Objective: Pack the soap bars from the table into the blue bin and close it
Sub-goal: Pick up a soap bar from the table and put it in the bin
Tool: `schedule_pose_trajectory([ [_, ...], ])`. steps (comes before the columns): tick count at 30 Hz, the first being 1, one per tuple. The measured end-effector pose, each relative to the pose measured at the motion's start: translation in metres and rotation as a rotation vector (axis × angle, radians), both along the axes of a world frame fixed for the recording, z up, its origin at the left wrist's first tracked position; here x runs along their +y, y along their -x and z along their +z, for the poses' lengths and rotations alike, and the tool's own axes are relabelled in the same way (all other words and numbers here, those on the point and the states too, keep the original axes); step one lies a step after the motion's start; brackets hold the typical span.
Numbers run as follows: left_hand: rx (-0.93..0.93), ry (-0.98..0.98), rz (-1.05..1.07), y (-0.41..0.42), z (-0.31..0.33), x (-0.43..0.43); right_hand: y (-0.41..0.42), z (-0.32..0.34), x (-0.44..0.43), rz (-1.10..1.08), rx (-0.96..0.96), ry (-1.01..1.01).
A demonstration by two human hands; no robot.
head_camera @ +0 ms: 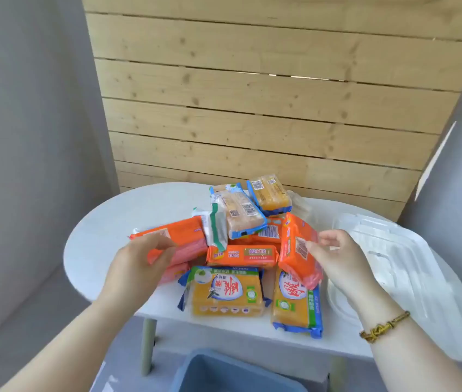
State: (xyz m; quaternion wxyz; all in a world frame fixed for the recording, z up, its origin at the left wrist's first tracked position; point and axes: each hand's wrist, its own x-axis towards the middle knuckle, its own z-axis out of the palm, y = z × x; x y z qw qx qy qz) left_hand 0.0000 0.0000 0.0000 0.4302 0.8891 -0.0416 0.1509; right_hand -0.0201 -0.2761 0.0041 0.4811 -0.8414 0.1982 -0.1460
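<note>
While both hands reach into the soap pile:
Left hand: fingers curled onto an orange pack, grasping it.
Right hand: pinching a tilted orange bar.
Bin: open, below the table.
Lid: on the table, right.

Wrapped soap bars heaped above blue bin

Pretty plain corner really, a wall of pale knotty wood planks straight ahead with grey walls on either side, a small white rounded table on light green legs and a grey floor underneath.
</note>
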Motion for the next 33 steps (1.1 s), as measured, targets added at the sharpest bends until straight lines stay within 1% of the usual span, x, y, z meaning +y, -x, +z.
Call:
schedule_pose_trajectory([
  [4,0.005,-0.098,0.011,0.03,-0.014,0.011,0.012,0.001,0.012,0.013,0.067,-0.085],
  [6,0.012,-0.137,-0.035,0.038,-0.021,0.012,0.012,-0.001,0.014,0.014,0.096,-0.123],
  [9,0.024,-0.269,-0.144,0.047,-0.037,0.006,0.012,-0.001,0.016,0.018,0.105,-0.168],
  [12,0.115,-0.431,-0.246,0.051,-0.055,-0.001,0.008,0.001,0.018,0.024,0.129,-0.171],
  [15,0.197,-0.572,-0.238,0.048,-0.066,-0.002,-0.003,0.005,0.022,0.051,0.191,-0.13],
  [19,0.241,-0.577,-0.256,0.044,-0.074,-0.001,-0.018,0.003,0.03,0.035,0.315,0.038],
  [21,0.243,-0.6,-0.26,0.041,-0.075,0.0,-0.024,-0.003,0.034,0.004,0.345,0.127],
  [23,0.25,-0.612,-0.261,0.04,-0.076,0.001,-0.028,-0.008,0.036,-0.023,0.364,0.166],
  [25,0.247,-0.629,-0.264,0.04,-0.078,0.001,-0.033,-0.011,0.035,-0.032,0.344,0.108],
  [28,0.231,-0.618,-0.268,0.043,-0.081,0.001,-0.028,-0.013,0.027,-0.027,0.258,-0.013],
  [31,0.204,-0.484,-0.278,0.042,-0.081,0.003,-0.01,-0.013,0.027,0.006,0.15,-0.113],
  [33,0.176,-0.351,-0.296,0.045,-0.078,0.004,0.008,-0.01,0.032,0.043,0.053,-0.221],
])
